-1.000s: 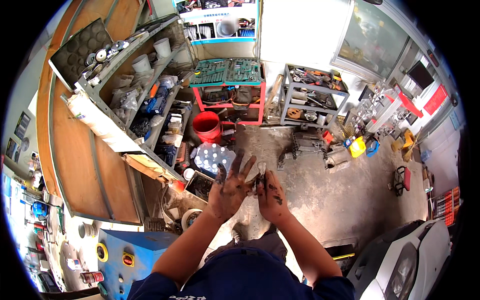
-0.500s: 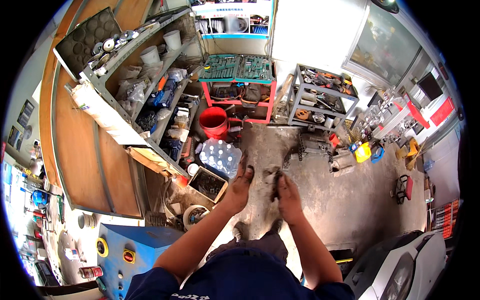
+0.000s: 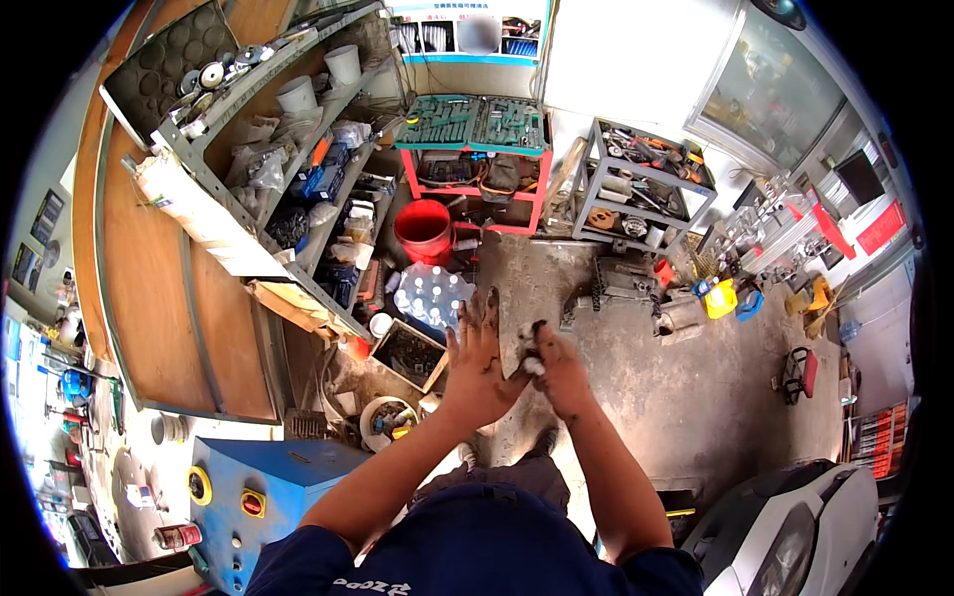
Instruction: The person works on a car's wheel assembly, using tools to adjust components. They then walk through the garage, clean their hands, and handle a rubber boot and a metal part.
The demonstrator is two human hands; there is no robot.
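My left hand (image 3: 479, 372) is open, its fingers spread and pointing away from me, with dark grime on the fingers and back. My right hand (image 3: 562, 377) is closed around a small wad (image 3: 534, 366), whitish with black smudges; whether it is cloth or paper I cannot make out. The wad is pressed against my left thumb, so the two hands meet there. Dark stains also mark the right fingertips.
A shelf of parts stands at left, with wrapped bottles (image 3: 433, 298), a red bucket (image 3: 424, 232) and a wooden crate (image 3: 409, 356) beside it. A red tool cart (image 3: 542, 199) and grey cart (image 3: 651, 173) stand ahead. A blue cabinet (image 3: 268, 472) is near left; a car (image 3: 845, 531) is near right.
My left hand has turned and spread its fingers. The right hand has moved left, bringing the wad against my left thumb. The view has shifted slightly.
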